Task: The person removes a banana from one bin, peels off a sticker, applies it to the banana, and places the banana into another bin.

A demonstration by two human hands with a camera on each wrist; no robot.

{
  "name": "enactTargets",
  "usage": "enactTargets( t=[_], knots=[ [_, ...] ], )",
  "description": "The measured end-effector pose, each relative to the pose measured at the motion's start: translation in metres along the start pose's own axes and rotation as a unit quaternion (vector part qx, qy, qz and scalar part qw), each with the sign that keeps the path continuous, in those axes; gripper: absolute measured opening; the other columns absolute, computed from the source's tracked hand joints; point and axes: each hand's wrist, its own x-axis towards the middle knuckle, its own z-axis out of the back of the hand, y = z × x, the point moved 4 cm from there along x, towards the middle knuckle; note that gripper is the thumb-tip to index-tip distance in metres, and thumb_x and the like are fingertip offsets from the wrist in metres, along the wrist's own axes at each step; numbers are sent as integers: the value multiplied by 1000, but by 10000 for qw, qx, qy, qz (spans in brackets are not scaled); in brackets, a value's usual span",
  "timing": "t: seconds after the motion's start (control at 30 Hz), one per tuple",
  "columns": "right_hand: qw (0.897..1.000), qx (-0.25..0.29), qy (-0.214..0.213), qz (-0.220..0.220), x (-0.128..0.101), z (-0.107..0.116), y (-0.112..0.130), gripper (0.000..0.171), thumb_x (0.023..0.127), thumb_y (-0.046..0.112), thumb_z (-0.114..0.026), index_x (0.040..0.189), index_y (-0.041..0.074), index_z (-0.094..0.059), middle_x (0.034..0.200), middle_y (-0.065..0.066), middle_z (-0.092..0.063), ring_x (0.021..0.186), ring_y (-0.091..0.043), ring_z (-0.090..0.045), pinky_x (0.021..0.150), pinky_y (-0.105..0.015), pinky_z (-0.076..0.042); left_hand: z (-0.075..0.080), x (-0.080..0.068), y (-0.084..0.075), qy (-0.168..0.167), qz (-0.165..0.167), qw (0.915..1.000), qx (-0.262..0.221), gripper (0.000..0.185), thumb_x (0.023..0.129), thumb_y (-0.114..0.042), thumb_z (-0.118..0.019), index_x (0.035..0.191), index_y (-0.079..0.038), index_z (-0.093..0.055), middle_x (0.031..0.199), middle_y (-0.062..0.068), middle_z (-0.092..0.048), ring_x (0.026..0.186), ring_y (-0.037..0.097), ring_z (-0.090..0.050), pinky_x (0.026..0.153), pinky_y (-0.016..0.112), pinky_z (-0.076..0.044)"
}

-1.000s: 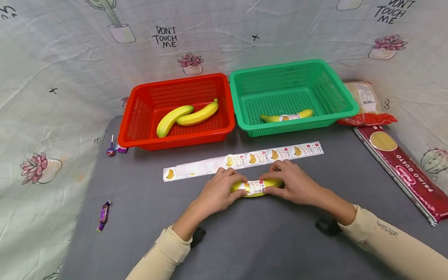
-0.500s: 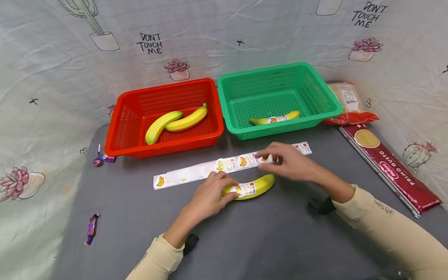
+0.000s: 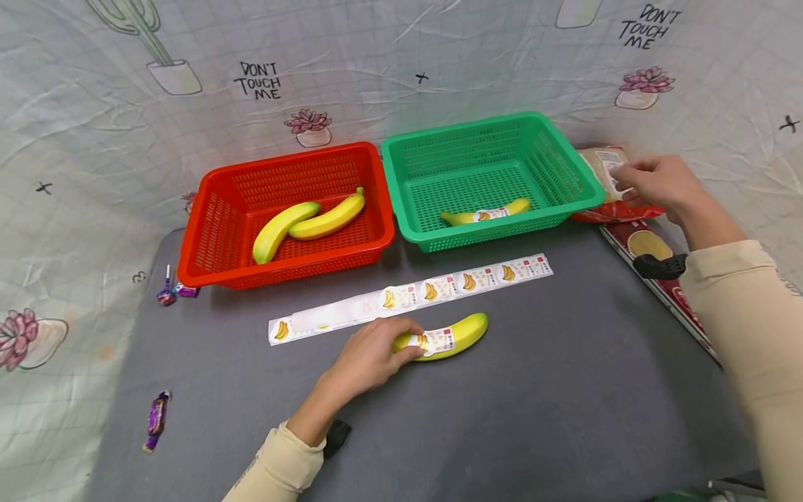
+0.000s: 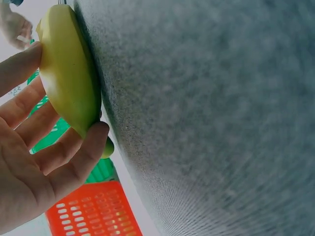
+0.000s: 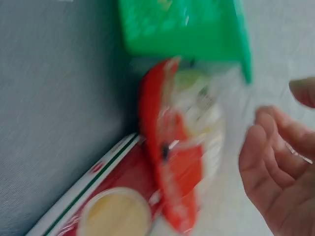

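Observation:
A yellow banana with a sticker round its middle lies on the grey table. My left hand grips its left end. In the left wrist view the fingers curl along the banana with the thumb under it. My right hand is far off at the right, by a red and clear food bag beside the green basket. In the right wrist view its fingers are loosely curved beside the bag, holding nothing. A strip of banana stickers lies just behind the banana.
A red basket at the back left holds two plain bananas. One stickered banana lies in the green basket. A long red pasta pack lies along the right edge. Wrapped candies sit at the left.
My right hand has let go of the banana, passed over the sticker strip and moved far right to the food bag. My left hand still holds the banana.

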Motion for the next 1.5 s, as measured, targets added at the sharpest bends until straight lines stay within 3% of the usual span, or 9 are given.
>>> enactTargets(
  t=[0.07, 0.2, 0.27, 0.67, 0.8, 0.93, 1.07, 1.23, 1.5],
  knots=[
    [9992, 4, 348, -173, 2, 2, -13, 50, 102, 48, -54, 132, 9, -62, 82, 23, -65, 74, 1, -67, 69, -21, -58, 0, 2, -1, 53, 24, 10000, 0, 23, 89, -28, -79, 110, -20, -75, 107, -5, -74, 93, 13, -63, 82, 37, -50],
    [9927, 741, 856, -410, 6, -5, -24, 18, 102, 41, -59, 97, 31, -73, 83, 14, -71, 74, -3, -67, 72, -23, -59, 1, 7, -3, 103, 8, 9999, -8, 23, 89, -27, -79, 110, -19, -75, 104, -5, -74, 90, 13, -63, 82, 38, -50],
    [9892, 1066, 885, -472, 7, -7, -25, 20, 102, 37, -60, 86, 33, -72, 81, 12, -72, 71, -3, -66, 71, -22, -59, 2, 10, -4, 132, 20, 9999, -15, 23, 89, -26, -79, 110, -19, -75, 103, -5, -74, 90, 13, -63, 84, 38, -51],
    [9858, 1348, 821, -572, 6, -1, -34, 23, 102, 34, -61, 82, 31, -73, 77, 11, -73, 67, -3, -66, 68, -20, -58, 4, 17, -12, 266, 83, 9996, 15, 22, 90, -25, -78, 110, -19, -74, 105, -5, -74, 94, 15, -64, 89, 40, -51],
    [9865, 1302, 837, -534, 5, 0, -35, 24, 102, 34, -60, 82, 32, -73, 77, 12, -72, 67, -3, -65, 67, -20, -58, 23, 20, -28, 103, -85, 9999, 1, 24, 89, -24, -79, 111, -18, -73, 111, -4, -74, 99, 16, -65, 92, 41, -51],
    [9882, 1187, 823, -505, 4, 0, -35, 25, 103, 34, -59, 82, 32, -72, 76, 12, -71, 67, -3, -64, 67, -20, -58, 58, 33, -51, -137, -347, 9993, -25, 27, 90, -23, -79, 115, -17, -71, 113, -2, -73, 98, 18, -63, 90, 40, -50],
    [9900, 1037, 859, -422, 5, -3, -31, 23, 104, 34, -58, 85, 30, -70, 77, 13, -69, 68, -3, -62, 69, -21, -57, 95, 60, -69, -289, -456, 9985, -134, 26, 93, -23, -75, 118, -16, -69, 114, -1, -71, 98, 19, -62, 89, 39, -49],
    [9915, 932, 842, -352, 7, -6, -28, 20, 104, 34, -58, 88, 30, -69, 77, 13, -68, 69, -3, -62, 69, -22, -58, 126, 114, -84, -218, -359, 9991, -8, 29, 97, -24, -70, 123, -12, -65, 122, 2, -69, 108, 20, -59, 96, 38, -47],
    [9916, 872, 906, -311, 9, -11, -25, 21, 104, 34, -58, 89, 28, -70, 77, 12, -69, 68, -3, -63, 68, -22, -58, 120, 206, -92, 403, 201, 9990, 28, 28, 101, -25, -65, 123, -8, -61, 132, 7, -63, 121, 22, -54, 108, 36, -45]
  ],
)
